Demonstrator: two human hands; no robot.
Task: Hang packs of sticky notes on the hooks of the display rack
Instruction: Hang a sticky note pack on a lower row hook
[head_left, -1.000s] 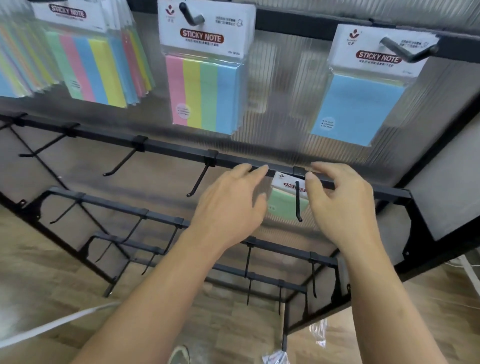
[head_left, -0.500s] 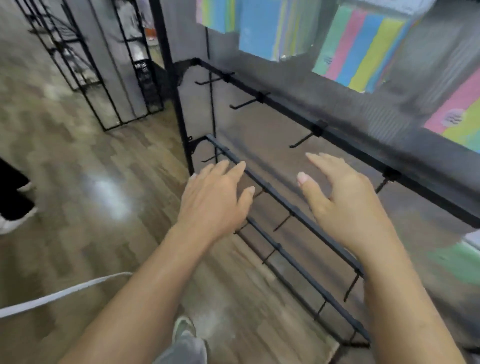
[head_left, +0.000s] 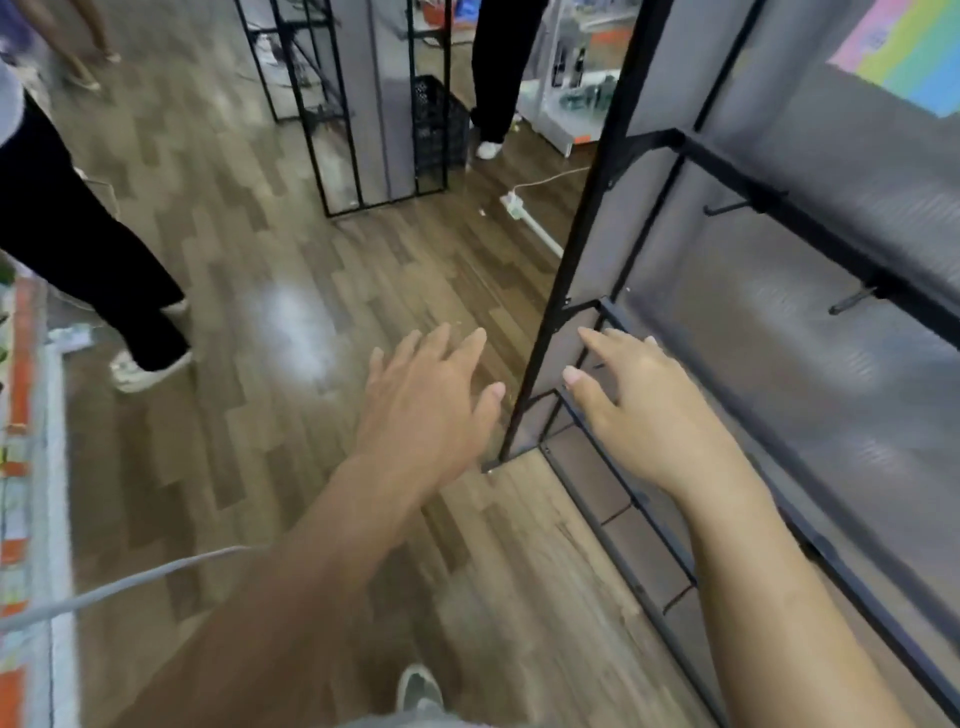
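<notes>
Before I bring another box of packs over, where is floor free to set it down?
Free: the wood floor between the bystander's legs, the left hand and the display rack post. Crowded: farther off, a power strip and its cable lie by the rack, near a black crate.

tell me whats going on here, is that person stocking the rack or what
A person is at a black metal display rack meant for packs of sticky notes, but right now holds none. The left hand and right hand are both open and empty, stretched out near the rack's end post. Two black hooks on its bars are bare; one pastel striped pack shows at top right.
</notes>
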